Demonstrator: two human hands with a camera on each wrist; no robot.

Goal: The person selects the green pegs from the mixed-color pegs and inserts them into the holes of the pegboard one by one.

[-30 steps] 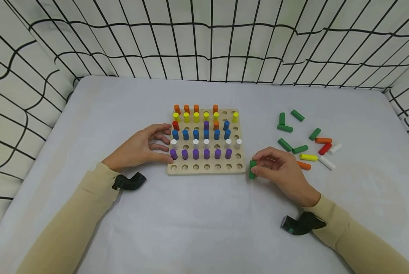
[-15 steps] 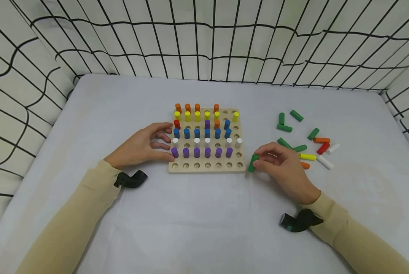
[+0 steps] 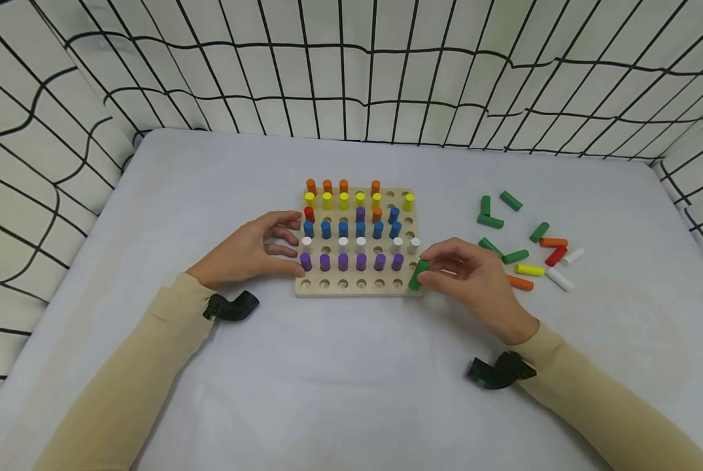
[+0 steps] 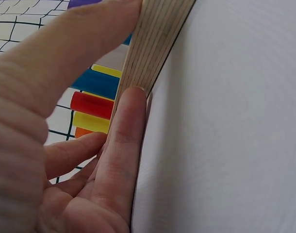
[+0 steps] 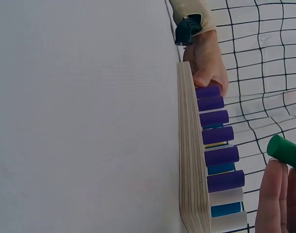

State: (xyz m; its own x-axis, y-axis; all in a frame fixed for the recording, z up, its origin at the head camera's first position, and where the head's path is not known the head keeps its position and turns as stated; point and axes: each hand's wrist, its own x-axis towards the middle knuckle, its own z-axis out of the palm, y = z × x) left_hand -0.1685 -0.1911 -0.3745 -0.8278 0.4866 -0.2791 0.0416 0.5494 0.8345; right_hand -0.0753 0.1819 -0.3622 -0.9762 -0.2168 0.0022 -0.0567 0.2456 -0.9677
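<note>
A wooden pegboard (image 3: 352, 292) lies on the white cloth with rows of purple, white, blue, yellow and orange pegs standing in it; its nearest row of holes holds no pegs. My left hand (image 3: 248, 250) is at the board's left side, its fingers fairly straight and touching the edge, as the left wrist view shows on the layered board edge (image 4: 150, 43). Between thumb and fingers, my right hand (image 3: 475, 281) pinches a green peg (image 3: 418, 275), tilted over the board's front right corner. In the right wrist view this green peg (image 5: 286, 151) appears above the board.
Loose green pegs (image 3: 490, 221) lie to the board's right, together with orange, white and red ones and a yellow peg (image 3: 530, 269). A black wire grid (image 3: 363, 101) borders the table (image 3: 351, 386) at the back and sides.
My right hand has moved left with the green peg, from beside the board to over its front right corner, and the peg has tilted. My left hand keeps its place at the edge.
</note>
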